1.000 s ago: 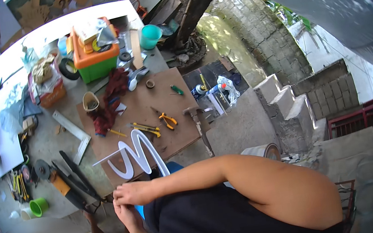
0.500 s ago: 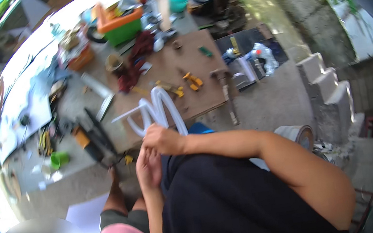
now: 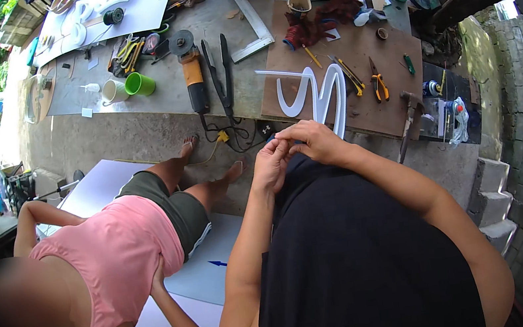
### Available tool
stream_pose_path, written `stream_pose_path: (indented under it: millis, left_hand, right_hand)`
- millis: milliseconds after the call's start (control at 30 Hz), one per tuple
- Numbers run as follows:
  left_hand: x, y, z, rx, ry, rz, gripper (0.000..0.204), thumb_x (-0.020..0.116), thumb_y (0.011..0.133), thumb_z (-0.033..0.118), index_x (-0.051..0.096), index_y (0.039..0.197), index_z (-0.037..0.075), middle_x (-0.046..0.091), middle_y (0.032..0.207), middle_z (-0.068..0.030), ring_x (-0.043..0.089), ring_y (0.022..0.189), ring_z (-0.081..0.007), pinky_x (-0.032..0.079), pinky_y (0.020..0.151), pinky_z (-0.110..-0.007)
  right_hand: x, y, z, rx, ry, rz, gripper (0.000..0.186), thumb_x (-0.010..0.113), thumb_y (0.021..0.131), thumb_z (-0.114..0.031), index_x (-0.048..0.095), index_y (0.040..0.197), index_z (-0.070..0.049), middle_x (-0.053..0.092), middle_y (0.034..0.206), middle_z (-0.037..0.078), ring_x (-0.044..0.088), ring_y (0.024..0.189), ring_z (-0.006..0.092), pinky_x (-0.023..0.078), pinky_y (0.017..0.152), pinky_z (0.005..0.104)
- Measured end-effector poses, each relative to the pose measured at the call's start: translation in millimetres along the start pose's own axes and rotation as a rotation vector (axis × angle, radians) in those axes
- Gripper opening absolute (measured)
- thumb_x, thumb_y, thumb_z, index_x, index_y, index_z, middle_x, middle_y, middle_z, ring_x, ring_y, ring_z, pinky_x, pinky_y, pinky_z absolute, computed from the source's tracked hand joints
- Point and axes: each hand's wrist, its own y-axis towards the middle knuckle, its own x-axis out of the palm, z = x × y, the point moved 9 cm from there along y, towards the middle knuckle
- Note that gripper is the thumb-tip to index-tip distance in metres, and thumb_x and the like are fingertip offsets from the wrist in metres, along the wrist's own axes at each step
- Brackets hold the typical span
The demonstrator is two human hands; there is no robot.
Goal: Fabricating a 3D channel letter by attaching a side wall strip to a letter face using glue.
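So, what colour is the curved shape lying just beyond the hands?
White; the curved shape shows best in the head view, on the brown board.

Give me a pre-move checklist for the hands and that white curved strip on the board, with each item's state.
1. Left hand and right hand touching each other: ok.
2. What the fingertips pinch: cannot tell, too small.
3. White curved strip lying on the brown board: ok.
4. Hands gripping the strip: cannot tell; the right hand overlaps its near end.
5. Yellow-handled pliers lying apart from the strip: ok.
6. Seated person in pink away from the hands: ok.
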Motion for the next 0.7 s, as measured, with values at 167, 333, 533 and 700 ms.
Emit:
stream_pose_path:
  millis: [167,333,533,700]
  left_hand:
    - [19.1,0.2,13.4,-0.110,0.206,0.004,0.026,0.059,0.103,0.022,0.065,0.116,0.001,0.069,0.107,-0.0044,0.065,0.104,-0.0140,0.051,0.097,-0.032]
    - [53.7,13.4,13.4,-0.133,0.151,-0.127,0.031,0.047,0.109,0.030,0.056,0.125,0.006,0.064,0.119,-0.0037,0.061,0.112,-0.0140,0.049,0.100,-0.034]
    - [47.8,42.0,17.9,-0.156,-0.071,-0.167,0.030,0.043,0.109,0.031,0.053,0.126,0.007,0.062,0.119,-0.0042,0.062,0.108,-0.0149,0.048,0.099,-0.033]
    - [20.4,71.7,60.2,0.002,0.578,-0.028,0.031,0.044,0.109,0.024,0.065,0.104,0.002,0.064,0.091,0.0005,0.058,0.081,-0.0114,0.048,0.077,-0.028]
  right_hand:
    - [-12.4,-0.1,3.4,-0.043,-0.095,0.111,0.024,0.074,0.076,-0.005,0.073,0.099,-0.007,0.074,0.104,0.006,0.068,0.099,0.0282,0.052,0.087,0.0396]
    - [-26.6,10.3,1.4,-0.045,-0.232,0.186,0.015,0.070,0.079,-0.006,0.074,0.094,-0.007,0.073,0.102,0.004,0.065,0.096,0.0266,0.051,0.088,0.0388]
    - [-25.3,22.7,1.5,0.048,-0.217,0.159,0.025,0.071,0.077,-0.004,0.072,0.103,-0.005,0.067,0.115,0.008,0.059,0.106,0.0296,0.049,0.093,0.0404]
    - [-24.9,27.0,5.9,0.259,0.011,0.226,0.050,0.073,0.078,0.001,0.061,0.126,-0.004,0.059,0.127,0.014,0.061,0.106,0.0298,0.050,0.093,0.0389]
